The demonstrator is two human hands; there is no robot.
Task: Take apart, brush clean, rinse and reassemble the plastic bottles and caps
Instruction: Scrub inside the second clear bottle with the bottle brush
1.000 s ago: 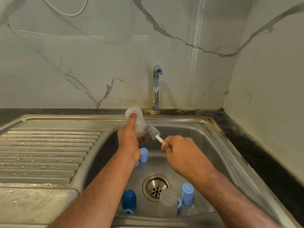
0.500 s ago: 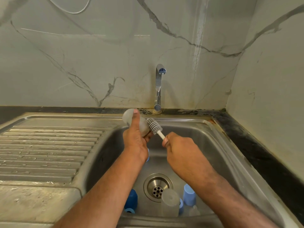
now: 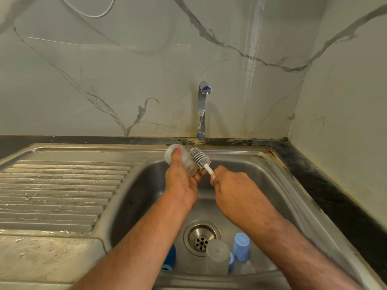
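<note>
My left hand (image 3: 181, 181) grips a small frosted plastic bottle (image 3: 189, 162) over the back of the sink, thumb along its side, its base pointing to the upper left. My right hand (image 3: 234, 191) grips the white handle of a grey-bristled bottle brush (image 3: 200, 158); the bristle head lies against the bottle's right side, outside it. On the sink floor near the front stand another frosted bottle (image 3: 216, 257), a light blue cap (image 3: 241, 246) and a dark blue cap (image 3: 170, 258), partly hidden by my left forearm.
The steel sink basin (image 3: 272, 185) has a drain (image 3: 201, 237) at its centre. A chrome tap (image 3: 202, 109) stands behind it, not running. A ribbed draining board (image 3: 58, 193) lies to the left, a black counter edge (image 3: 326, 185) to the right.
The brush head has slid up along the bottle's right side toward its base. My left hand has tilted the bottle flatter, mouth toward the brush handle.
</note>
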